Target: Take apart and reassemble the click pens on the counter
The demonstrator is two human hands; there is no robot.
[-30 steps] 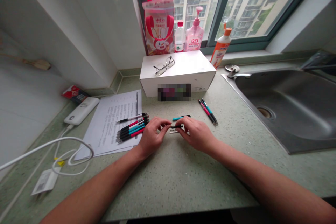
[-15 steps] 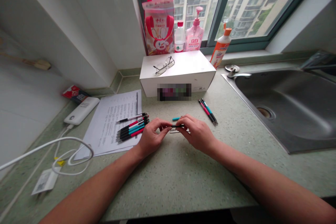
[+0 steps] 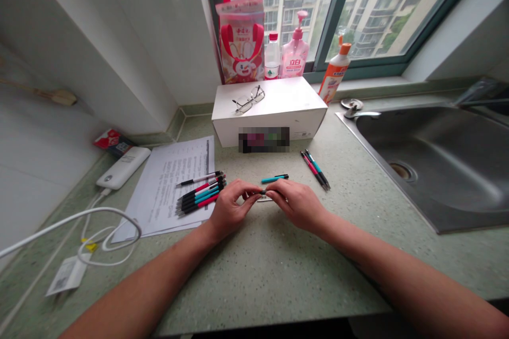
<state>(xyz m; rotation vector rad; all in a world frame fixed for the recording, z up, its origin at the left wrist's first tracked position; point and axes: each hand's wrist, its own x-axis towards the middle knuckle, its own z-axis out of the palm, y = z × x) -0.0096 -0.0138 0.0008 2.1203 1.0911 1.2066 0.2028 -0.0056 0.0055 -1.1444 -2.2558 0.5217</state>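
Observation:
Between the fingertips of both hands is a small dark pen part [image 3: 263,192], mostly covered by the fingers. My left hand [image 3: 234,204] pinches its left end, and my right hand [image 3: 298,202] pinches the right end. Just beyond the fingers lies a teal pen barrel [image 3: 274,179] with a black clip. A thin, pale refill-like stick [image 3: 264,200] shows on the counter under the fingertips, its right part hidden. Left of my left hand, several pens [image 3: 201,196] in red, teal, white and black rest on printed sheets [image 3: 159,190].
Two pens [image 3: 315,169], red and teal, lie to the right. A white box [image 3: 274,103] with glasses [image 3: 249,99] on top stands behind. The sink [image 3: 429,169] is at right; a power bank [image 3: 124,168] and white cable [image 3: 107,246] are at left.
My right hand has shifted its fingers left along the dark pen part, close to my left fingertips. More of the teal barrel and its black clip now shows. My left hand stays nearly still.

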